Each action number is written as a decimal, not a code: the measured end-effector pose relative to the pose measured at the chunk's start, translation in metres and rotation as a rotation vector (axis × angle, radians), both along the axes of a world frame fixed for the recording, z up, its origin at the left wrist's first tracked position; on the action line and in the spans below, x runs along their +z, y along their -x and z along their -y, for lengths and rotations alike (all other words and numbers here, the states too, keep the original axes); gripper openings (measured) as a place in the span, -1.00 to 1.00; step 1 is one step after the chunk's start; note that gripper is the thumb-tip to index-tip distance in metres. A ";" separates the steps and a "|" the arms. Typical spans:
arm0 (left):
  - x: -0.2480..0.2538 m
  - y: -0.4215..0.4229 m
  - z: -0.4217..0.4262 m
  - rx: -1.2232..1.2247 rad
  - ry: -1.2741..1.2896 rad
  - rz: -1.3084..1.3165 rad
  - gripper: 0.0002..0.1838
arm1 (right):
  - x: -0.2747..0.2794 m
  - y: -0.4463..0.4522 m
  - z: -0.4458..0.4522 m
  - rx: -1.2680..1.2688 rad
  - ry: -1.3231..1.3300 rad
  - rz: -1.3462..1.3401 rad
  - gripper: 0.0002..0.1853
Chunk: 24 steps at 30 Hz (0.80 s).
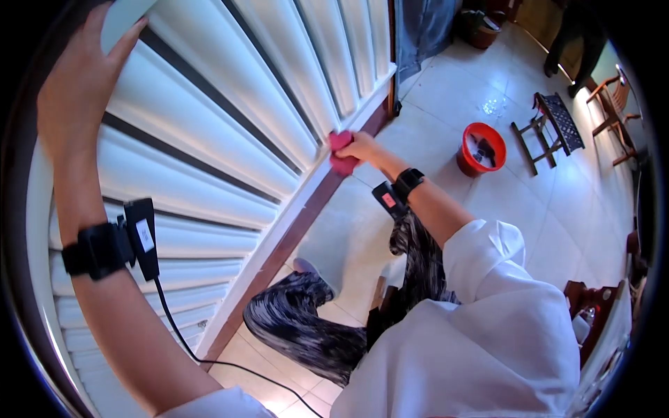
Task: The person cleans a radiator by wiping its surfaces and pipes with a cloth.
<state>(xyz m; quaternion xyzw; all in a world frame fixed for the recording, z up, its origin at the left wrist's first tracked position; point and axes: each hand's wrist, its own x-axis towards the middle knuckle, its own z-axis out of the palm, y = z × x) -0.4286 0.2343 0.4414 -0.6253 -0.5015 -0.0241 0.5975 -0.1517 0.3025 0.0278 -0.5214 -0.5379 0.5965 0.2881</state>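
Note:
My right hand [361,148] is closed around a crumpled pink cloth [341,155]. The cloth presses on the white lower rail [291,202] of a large slatted panel [202,132], close to the slat ends. At the upper left, my left hand [78,97] grips a pale edge [125,21] of the panel, thumb on the near side; its other fingertips are cut off or hidden. Each wrist wears a black strap with a small device, and a cable hangs from the left device [143,237].
A red bucket [465,161] holding dark cloth and water stands on the tiled floor [446,216]. Beyond it are a low stool [557,122] and a wooden chair [613,104]. A person in dark trousers [580,45] stands at the back. My bent knees are below.

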 end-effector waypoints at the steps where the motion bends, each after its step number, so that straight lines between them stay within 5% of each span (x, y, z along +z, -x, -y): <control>1: -0.001 -0.002 0.001 -0.017 0.037 0.034 -0.42 | -0.001 -0.005 0.019 0.106 0.200 -0.286 -0.50; 6: 0.008 -0.003 -0.001 -0.017 0.141 0.221 -0.37 | 0.016 0.000 0.102 -0.041 0.338 -0.876 -0.51; 7: 0.001 -0.019 0.010 0.111 0.092 0.095 -0.39 | 0.024 -0.003 0.116 -0.057 0.374 -1.042 -0.51; 9: -0.036 -0.054 0.038 -0.240 -0.009 -0.007 -0.38 | 0.030 -0.008 0.141 -0.053 0.407 -1.138 -0.53; 13: -0.175 -0.113 0.109 -0.475 0.506 0.554 -0.44 | 0.037 -0.009 0.173 -0.136 0.545 -1.263 -0.54; 17: -0.314 -0.130 0.157 -0.340 0.793 1.237 -0.32 | 0.035 -0.005 0.204 -0.093 0.442 -1.247 -0.55; 19: -0.347 -0.135 0.174 -0.245 0.802 1.439 -0.29 | 0.022 0.001 0.218 -0.027 0.417 -1.157 -0.50; 24: -0.380 -0.116 0.198 -0.162 0.755 1.927 -0.60 | 0.006 0.008 0.234 0.133 0.299 -0.910 -0.31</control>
